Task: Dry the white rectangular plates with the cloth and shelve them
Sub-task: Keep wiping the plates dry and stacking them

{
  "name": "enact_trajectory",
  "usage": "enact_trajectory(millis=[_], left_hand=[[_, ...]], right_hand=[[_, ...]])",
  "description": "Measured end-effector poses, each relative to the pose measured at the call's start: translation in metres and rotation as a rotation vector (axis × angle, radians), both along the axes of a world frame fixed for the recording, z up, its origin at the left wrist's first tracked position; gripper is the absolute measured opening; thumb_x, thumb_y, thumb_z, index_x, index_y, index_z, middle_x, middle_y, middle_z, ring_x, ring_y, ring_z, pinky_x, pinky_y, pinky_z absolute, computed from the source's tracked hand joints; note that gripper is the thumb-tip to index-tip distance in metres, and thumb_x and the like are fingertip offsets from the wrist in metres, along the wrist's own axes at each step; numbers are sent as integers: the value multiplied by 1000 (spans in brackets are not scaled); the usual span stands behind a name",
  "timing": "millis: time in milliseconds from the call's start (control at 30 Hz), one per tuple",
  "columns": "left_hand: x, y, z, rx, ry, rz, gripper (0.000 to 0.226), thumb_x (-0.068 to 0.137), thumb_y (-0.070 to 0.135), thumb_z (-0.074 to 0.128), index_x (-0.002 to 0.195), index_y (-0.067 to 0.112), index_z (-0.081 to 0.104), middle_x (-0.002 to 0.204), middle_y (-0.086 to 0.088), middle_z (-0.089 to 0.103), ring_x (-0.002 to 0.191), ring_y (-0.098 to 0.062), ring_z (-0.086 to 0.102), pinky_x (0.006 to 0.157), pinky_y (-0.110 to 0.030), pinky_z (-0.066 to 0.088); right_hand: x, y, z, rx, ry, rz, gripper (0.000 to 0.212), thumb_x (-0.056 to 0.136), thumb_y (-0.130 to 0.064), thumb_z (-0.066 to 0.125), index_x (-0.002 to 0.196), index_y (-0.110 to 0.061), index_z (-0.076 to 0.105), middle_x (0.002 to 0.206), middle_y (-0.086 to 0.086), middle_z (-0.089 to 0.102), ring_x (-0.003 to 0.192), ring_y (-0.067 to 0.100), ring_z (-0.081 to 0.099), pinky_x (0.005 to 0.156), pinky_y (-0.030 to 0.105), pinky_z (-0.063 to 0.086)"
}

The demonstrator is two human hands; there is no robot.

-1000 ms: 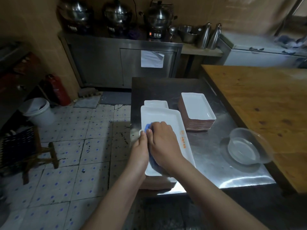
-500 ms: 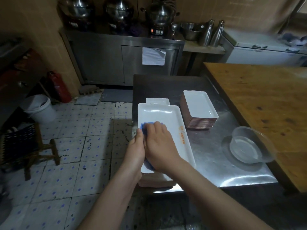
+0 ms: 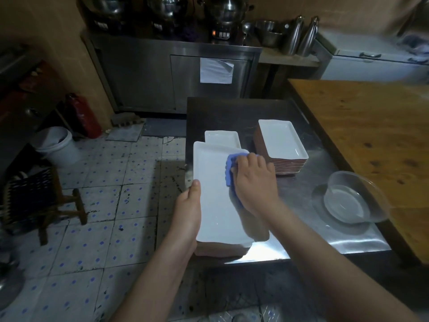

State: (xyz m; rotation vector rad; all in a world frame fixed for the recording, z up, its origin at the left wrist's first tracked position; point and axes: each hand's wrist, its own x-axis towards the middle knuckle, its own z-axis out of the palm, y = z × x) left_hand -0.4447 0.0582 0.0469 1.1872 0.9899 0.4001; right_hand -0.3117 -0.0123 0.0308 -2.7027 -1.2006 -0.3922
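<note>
A large white rectangular plate (image 3: 214, 205) lies on a low stack at the near left corner of the steel table (image 3: 301, 196). My left hand (image 3: 189, 214) grips its left rim, thumb on top. My right hand (image 3: 253, 180) presses a blue cloth (image 3: 231, 167) onto the plate's far right part. A smaller white plate (image 3: 221, 138) lies just behind it. A tall stack of white rectangular plates with reddish undersides (image 3: 282, 145) stands to the right.
A clear plastic bowl (image 3: 348, 201) sits at the table's right edge against a wooden table (image 3: 371, 135). Steel cabinet with pots (image 3: 174, 73) at the back. White bucket (image 3: 55, 145), red extinguisher (image 3: 82, 115) and wooden stool (image 3: 41, 201) stand on the tiled floor left.
My right hand has slid the blue cloth from the plate's left side across to its far right part. My left hand now holds the left rim apart from the right hand.
</note>
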Motion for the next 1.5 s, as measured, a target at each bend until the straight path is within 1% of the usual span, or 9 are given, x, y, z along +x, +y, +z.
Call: enact_trajectory(millis=[100, 233, 367, 500, 800, 867, 1000, 1167, 1500], left_hand=[[3, 8, 3, 25, 1, 23, 35, 98, 43, 36, 82, 24, 61, 74, 5, 67, 65, -15, 66, 52, -24, 49], [11, 15, 8, 32, -32, 28, 37, 98, 44, 36, 103, 19, 63, 89, 2, 68, 80, -18, 66, 66, -30, 53], [14, 14, 8, -56, -70, -30, 48, 97, 46, 35, 78, 16, 67, 72, 0, 71, 70, -16, 67, 64, -27, 51], [13, 13, 7, -94, -70, -37, 48, 95, 50, 36, 95, 13, 66, 86, -6, 73, 81, -21, 69, 74, -34, 54], [7, 17, 7, -31, -14, -56, 36, 95, 51, 36, 81, 28, 61, 54, 11, 68, 45, -9, 65, 37, -19, 47], [11, 13, 7, -46, 26, -83, 38, 96, 49, 36, 81, 27, 63, 67, 5, 72, 56, -14, 68, 45, -23, 51], [20, 3, 11, -75, 115, -105, 44, 97, 45, 36, 102, 13, 66, 110, -17, 66, 99, -31, 62, 94, -43, 48], [29, 4, 18, -143, 132, -70, 41, 98, 44, 37, 95, 12, 62, 76, -5, 65, 65, -20, 62, 55, -24, 48], [34, 11, 23, -48, 95, -17, 42, 100, 37, 33, 117, 7, 58, 84, -6, 62, 63, -16, 57, 43, -20, 44]], right_hand=[[-34, -12, 4, 83, 30, 28, 27, 91, -20, 39, 94, -4, 61, 89, 14, 61, 78, 32, 57, 67, 37, 40], [-63, -15, 7, 164, 328, 134, 21, 97, -27, 38, 109, -14, 50, 106, 4, 51, 98, 25, 45, 75, 35, 21], [-79, -11, 19, 208, 367, 338, 10, 96, -27, 38, 97, -19, 44, 91, -6, 40, 87, 19, 39, 67, 34, 15], [-78, -21, 21, 118, 339, 384, 23, 98, -31, 36, 116, -21, 44, 106, -5, 44, 94, 16, 36, 74, 35, 20], [-51, -55, 14, -49, 264, 363, 28, 98, -41, 29, 120, -26, 39, 113, -5, 41, 100, 14, 34, 79, 31, 18], [-51, -39, 10, -17, 303, 382, 29, 98, -40, 31, 121, -24, 41, 115, -2, 42, 97, 15, 33, 79, 30, 19], [-29, 2, 7, 22, 296, 306, 33, 97, -38, 34, 122, -20, 43, 115, 6, 45, 95, 21, 36, 76, 34, 19], [21, 25, 8, -63, 316, 46, 35, 98, -37, 32, 125, -16, 43, 129, 12, 45, 118, 32, 40, 94, 44, 28], [-16, 1, 10, 33, 377, 97, 30, 97, -36, 34, 112, -14, 49, 115, 9, 51, 107, 30, 46, 81, 41, 28]])
